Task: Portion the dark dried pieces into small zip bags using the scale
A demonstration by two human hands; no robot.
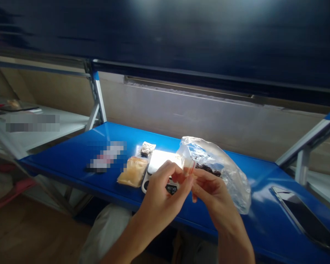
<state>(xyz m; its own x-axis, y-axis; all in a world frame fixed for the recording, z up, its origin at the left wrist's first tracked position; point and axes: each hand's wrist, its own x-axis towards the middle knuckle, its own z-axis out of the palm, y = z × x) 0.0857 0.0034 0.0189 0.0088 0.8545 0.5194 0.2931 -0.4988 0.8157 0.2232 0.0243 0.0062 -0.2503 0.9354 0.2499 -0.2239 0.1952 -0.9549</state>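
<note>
Presently, held up before you: one small clear plastic bag with a red line across it (189, 165), raised between your two hands, just above the right side of a flat white scale with a dark display (158, 158). Grip, left hand (165, 187): thumb and forefinger closed on the bag, the exact contact partly hidden. Grip, right hand (213, 189): thumb and fingertips clamped together at its right side. Set about on the glossy blue table (71, 156): one square tan packet in clear film (134, 171), left of the scale; one large crumpled clear plastic bag (238, 181) with dark brown pieces (207, 169) inside, behind your right hand; one flat black-faced phone (305, 214), well apart at right. Hazards, by judgement: the thin film could slip or tear if your hands pull unevenly; any contents, not discernible here, might then spill onto the scale; a lowered left hand could press the scale and falsify a reading; your right knuckles could snag the large bag. Pose: forearms reaching up and converging, fingers curled, left thumb extended toward the right, right thumb meeting it, both wrists held above the table's near edge.
</note>
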